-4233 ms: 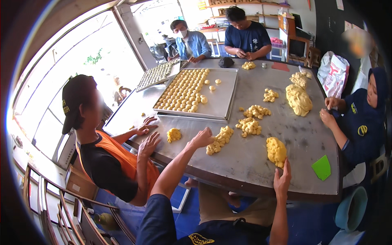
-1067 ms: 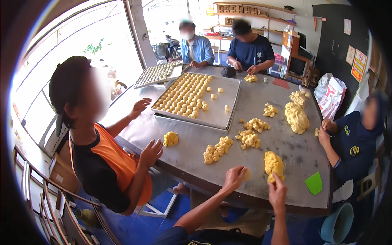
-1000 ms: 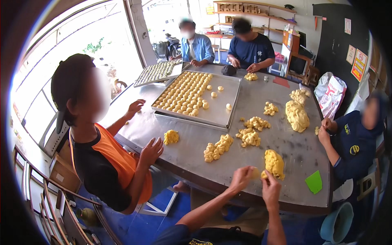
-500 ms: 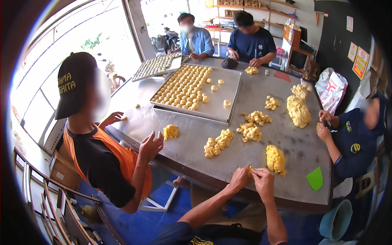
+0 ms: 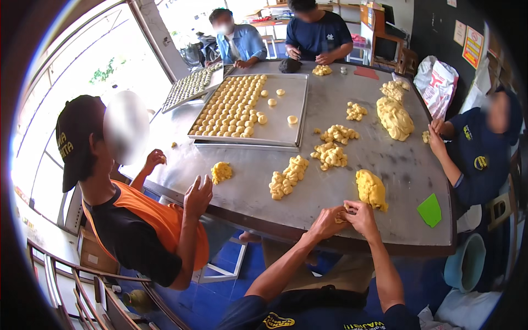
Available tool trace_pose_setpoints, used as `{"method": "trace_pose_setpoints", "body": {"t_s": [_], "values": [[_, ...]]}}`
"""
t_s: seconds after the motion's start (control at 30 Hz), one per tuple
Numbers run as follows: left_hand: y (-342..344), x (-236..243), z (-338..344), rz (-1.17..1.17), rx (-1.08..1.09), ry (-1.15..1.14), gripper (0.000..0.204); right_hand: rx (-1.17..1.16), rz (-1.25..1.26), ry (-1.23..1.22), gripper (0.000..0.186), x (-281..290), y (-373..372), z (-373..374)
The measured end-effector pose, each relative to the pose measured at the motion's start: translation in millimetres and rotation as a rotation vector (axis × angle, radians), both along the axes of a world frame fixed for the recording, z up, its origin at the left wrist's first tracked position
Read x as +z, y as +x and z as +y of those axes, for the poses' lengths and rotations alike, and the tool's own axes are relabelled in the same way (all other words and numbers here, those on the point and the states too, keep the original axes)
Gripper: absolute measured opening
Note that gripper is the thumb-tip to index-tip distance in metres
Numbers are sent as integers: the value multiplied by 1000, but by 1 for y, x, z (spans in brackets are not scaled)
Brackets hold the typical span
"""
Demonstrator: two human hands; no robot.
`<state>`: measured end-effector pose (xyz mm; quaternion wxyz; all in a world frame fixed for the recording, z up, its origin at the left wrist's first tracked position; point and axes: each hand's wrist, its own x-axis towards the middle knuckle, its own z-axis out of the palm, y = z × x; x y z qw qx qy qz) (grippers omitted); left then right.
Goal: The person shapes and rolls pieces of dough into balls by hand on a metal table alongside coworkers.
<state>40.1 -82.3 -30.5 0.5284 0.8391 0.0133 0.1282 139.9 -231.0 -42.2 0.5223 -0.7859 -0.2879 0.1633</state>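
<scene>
Over the table's near edge, my left hand (image 5: 329, 223) and my right hand (image 5: 361, 218) meet, fingers closed together around a small piece of yellow dough (image 5: 340, 220) that is mostly hidden by them. Just beyond my right hand lies a smooth lump of deeper yellow dough (image 5: 370, 190). Ahead and to the left of my hands is a cluster of pale dough pieces (image 5: 289, 177). Farther off, more small pieces (image 5: 330, 156) are heaped together. A green flat scraper (image 5: 430, 210) rests on the table to the right.
A metal tray (image 5: 300, 110) carries rows of dough balls, with a second tray (image 5: 187, 88) behind. A large dough mass (image 5: 394, 118) lies at the far right of the metal table (image 5: 247, 165). Co-workers stand left (image 5: 137, 225), right (image 5: 478, 143) and across (image 5: 319, 33). A blue bucket (image 5: 467, 264) stands lower right.
The view has shifted, so the table sits higher in the picture. My fingers have moved closer together over the dough piece. The right co-worker's hands have shifted slightly.
</scene>
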Motion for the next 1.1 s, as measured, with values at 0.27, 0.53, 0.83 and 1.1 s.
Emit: {"method": "trace_pose_setpoints", "body": {"t_s": [0.27, 0.53, 0.83, 1.1], "values": [[7, -6, 10, 155, 100, -444, 40, -353, -624, -296, 56, 37, 21, -35], [-7, -17, 34, 19, 106, -359, 35, -377, -516, -369, 51, 20, 3, -49], [-8, -5, 37, -270, 26, 459, 22, -460, -674, -224, 37, -2, 0, -47], [-7, -5, 52, -53, 315, 480, 20, -522, -658, -84, 33, -3, -2, -52]]}}
